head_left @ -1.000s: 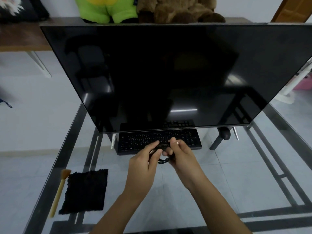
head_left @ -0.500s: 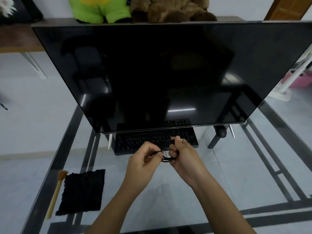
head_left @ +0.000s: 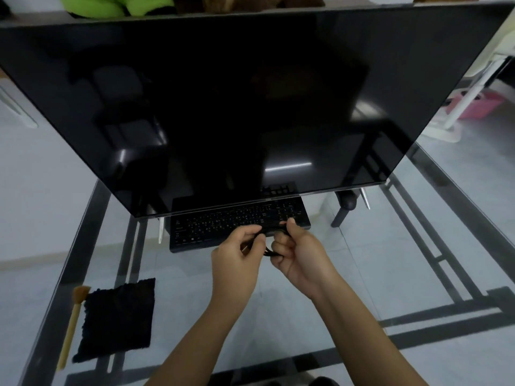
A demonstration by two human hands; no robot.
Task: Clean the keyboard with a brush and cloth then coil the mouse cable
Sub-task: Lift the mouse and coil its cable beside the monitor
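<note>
A black keyboard [head_left: 223, 224] lies on the glass table under the lower edge of a big dark screen. Just in front of it, both my hands hold a small coil of black mouse cable [head_left: 269, 252]. My left hand [head_left: 237, 263] pinches the coil's left side. My right hand [head_left: 298, 254] is closed around its right side, thumb up. Most of the coil is hidden by my fingers, and no mouse shows. A wooden-handled brush [head_left: 73, 321] and a black cloth [head_left: 118, 319] lie side by side at the front left of the table.
The large black screen [head_left: 223, 101] leans over the table and covers the keyboard's far part. The glass table [head_left: 348, 274] has a dark metal frame beneath. Plush toys [head_left: 117, 4] sit behind the screen. A pink basket [head_left: 479, 103] stands on the floor at the right.
Both hands stay closed on the cable coil. They have turned it slightly and tightened around it. My head has moved nearer, so the screen fills more of the view.
</note>
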